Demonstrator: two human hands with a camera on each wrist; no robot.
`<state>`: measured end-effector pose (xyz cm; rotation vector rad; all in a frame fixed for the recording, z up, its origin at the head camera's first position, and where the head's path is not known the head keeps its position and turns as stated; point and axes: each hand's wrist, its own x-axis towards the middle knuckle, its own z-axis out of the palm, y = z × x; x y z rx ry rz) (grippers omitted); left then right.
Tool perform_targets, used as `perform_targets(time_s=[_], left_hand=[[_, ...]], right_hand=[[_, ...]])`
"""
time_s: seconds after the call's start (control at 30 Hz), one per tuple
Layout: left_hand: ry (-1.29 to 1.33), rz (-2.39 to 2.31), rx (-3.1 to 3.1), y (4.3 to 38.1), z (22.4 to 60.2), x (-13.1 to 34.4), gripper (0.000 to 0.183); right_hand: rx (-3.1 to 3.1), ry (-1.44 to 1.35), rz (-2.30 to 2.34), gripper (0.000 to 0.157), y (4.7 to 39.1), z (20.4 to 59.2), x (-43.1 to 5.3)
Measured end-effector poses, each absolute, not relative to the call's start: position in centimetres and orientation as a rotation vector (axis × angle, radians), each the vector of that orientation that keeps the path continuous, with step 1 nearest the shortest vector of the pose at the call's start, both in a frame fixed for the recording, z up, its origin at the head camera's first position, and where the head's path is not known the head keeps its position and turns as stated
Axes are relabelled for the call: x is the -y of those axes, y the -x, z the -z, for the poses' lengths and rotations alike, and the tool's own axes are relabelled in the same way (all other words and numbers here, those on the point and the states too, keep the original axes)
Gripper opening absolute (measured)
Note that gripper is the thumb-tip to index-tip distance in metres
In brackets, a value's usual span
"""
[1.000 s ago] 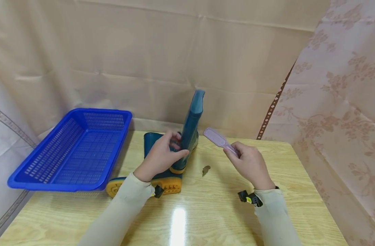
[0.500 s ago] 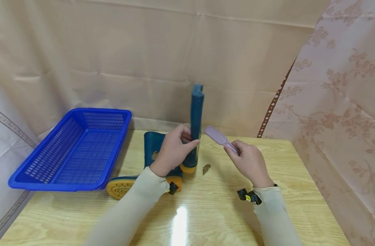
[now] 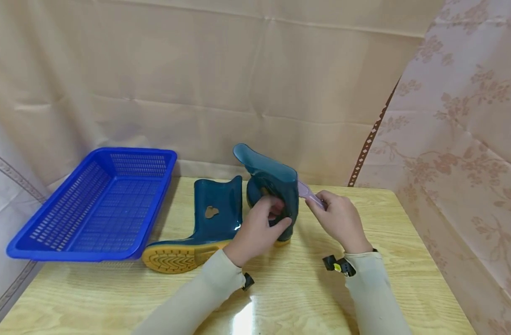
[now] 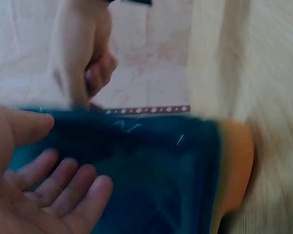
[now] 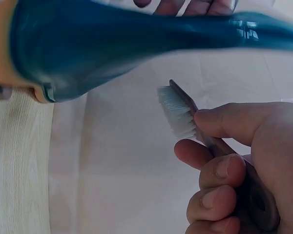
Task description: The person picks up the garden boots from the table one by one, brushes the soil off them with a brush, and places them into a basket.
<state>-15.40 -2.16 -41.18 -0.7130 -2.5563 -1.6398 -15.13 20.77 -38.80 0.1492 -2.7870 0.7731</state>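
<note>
A teal rubber boot (image 3: 290, 200) with a yellow sole stands on the table, its shaft slightly slanted. My left hand (image 3: 261, 228) is against its near side; in the left wrist view the loosely bent fingers (image 4: 90, 195) lie before the shaft and the thumb is at its edge. My right hand (image 3: 339, 221) grips a light purple scrub brush (image 3: 306, 190) by its handle. White bristles (image 5: 178, 114) show in the right wrist view, close beside the boot; the brush head is hidden behind it in the head view. A matching boot (image 3: 217, 209) lies on its side, with a brown patch on the shaft.
A blue plastic basket (image 3: 121, 209) stands at the left of the wooden table (image 3: 297, 293). A beige curtain (image 3: 175, 70) hangs behind, and a pink floral cloth (image 3: 468, 163) borders the right side.
The boot by my left hand has turned from narrow side to broad side and shifted right. My left hand has moved right with it. My right hand holds the brush in nearly the same spot.
</note>
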Motion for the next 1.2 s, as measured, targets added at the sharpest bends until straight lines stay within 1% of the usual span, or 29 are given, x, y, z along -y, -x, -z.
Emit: perform_targets(time_s=[0.03,0.1,0.13,0.2,0.27,0.33,0.37,0.43,0.63,0.7,0.8,0.87,0.93,0.97,1.17,1.2], left_hand=[[0.705,1.641,2.529,15.8,41.2,2.6,0.025],[0.604,1.653,2.467,16.8,41.1,3.7,0.024],[0.529,1.663,2.434,17.4,40.9,4.3,0.026],[0.413,1.689,2.394,18.8,40.5,5.2,0.040],[0.432,1.753,2.383,20.2,40.0,5.7,0.054],[0.563,1.812,2.418,21.4,39.6,6.0,0.057],[0.637,1.845,2.432,21.9,39.4,6.1,0.057],[0.726,1.913,2.440,22.8,39.3,6.3,0.049],[0.646,2.004,2.405,24.5,39.3,6.1,0.033],[0.639,1.980,2.367,24.7,39.2,5.7,0.029],[0.647,1.909,2.329,24.4,39.0,5.0,0.022],[0.655,1.877,2.303,24.0,38.7,4.6,0.017],[0.649,1.855,2.276,23.5,38.2,4.4,0.013],[0.642,1.846,2.260,23.3,37.7,4.3,0.012],[0.573,1.824,2.177,21.5,34.3,4.4,0.015],[0.563,1.815,2.176,21.3,33.9,4.5,0.015]], right_hand=[[2.786,-0.150,-0.768,0.029,15.1,38.8,-20.8],[2.789,-0.146,-0.769,0.029,15.2,38.8,-20.8],[2.789,-0.147,-0.769,0.030,15.2,38.8,-20.8],[2.794,-0.147,-0.773,0.031,15.1,38.8,-20.9],[2.804,-0.144,-0.780,0.031,15.1,38.8,-21.0],[2.804,-0.149,-0.776,0.030,15.2,38.9,-21.1],[2.803,-0.151,-0.772,0.030,15.2,38.9,-21.1],[2.796,-0.150,-0.770,0.031,15.3,38.9,-21.2],[2.785,-0.129,-0.780,0.032,15.3,38.9,-21.3],[2.785,-0.125,-0.777,0.030,15.2,38.8,-21.3],[2.795,-0.100,-0.760,0.022,15.3,38.9,-21.4],[2.796,-0.096,-0.735,0.021,15.4,38.9,-21.5],[2.798,-0.092,-0.702,0.024,15.5,38.8,-21.6],[2.789,-0.093,-0.702,0.027,15.5,38.8,-21.7],[2.753,-0.064,-0.783,0.023,15.5,38.8,-22.0],[2.753,-0.063,-0.783,0.025,15.5,38.9,-22.0]])
